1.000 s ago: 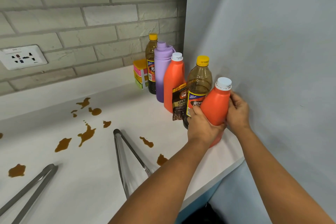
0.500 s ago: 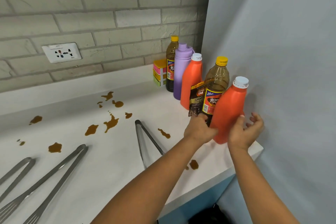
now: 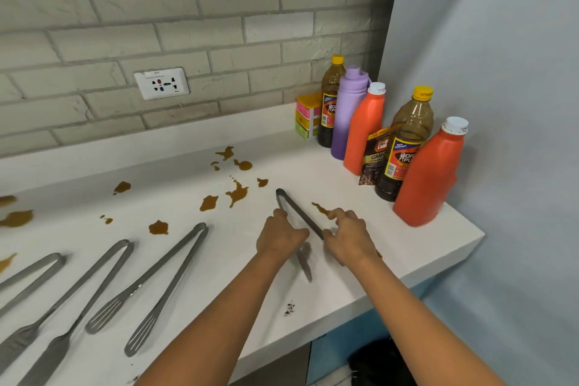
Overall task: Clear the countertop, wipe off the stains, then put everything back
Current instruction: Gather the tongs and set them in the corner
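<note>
Across the white worktop (image 3: 407, 247), brown stains (image 3: 238, 193) are lying in scattered blotches from the far left edge to the middle. At the lower left, long metal tongs (image 3: 62, 301) are lying side by side, and just to their right another pair of slotted tongs (image 3: 163, 279) is pointing its flat ends toward the front edge. On the brick wall behind, a white socket (image 3: 161, 83) is sitting above the worktop's back ledge. Near the middle, the left hand (image 3: 280, 236) is curling its grip around one arm of a dark pair of tongs (image 3: 297, 213), whose looped end is pointing toward the wall. Just beside it, the right hand (image 3: 347, 235) is pinching the other arm with curled fingers, the forefinger reaching over a stain. A small dark smudge (image 3: 289, 308) is sitting near the front edge below the hands. At the right, against the blue wall, things are standing in a row: coloured sponges (image 3: 307, 116), an oil bottle (image 3: 330, 106), a purple flask (image 3: 347, 113), an orange bottle (image 3: 365, 131), a coffee packet (image 3: 374, 157), a second oil bottle (image 3: 404, 147) and a nearer orange bottle (image 3: 429, 175).
</note>
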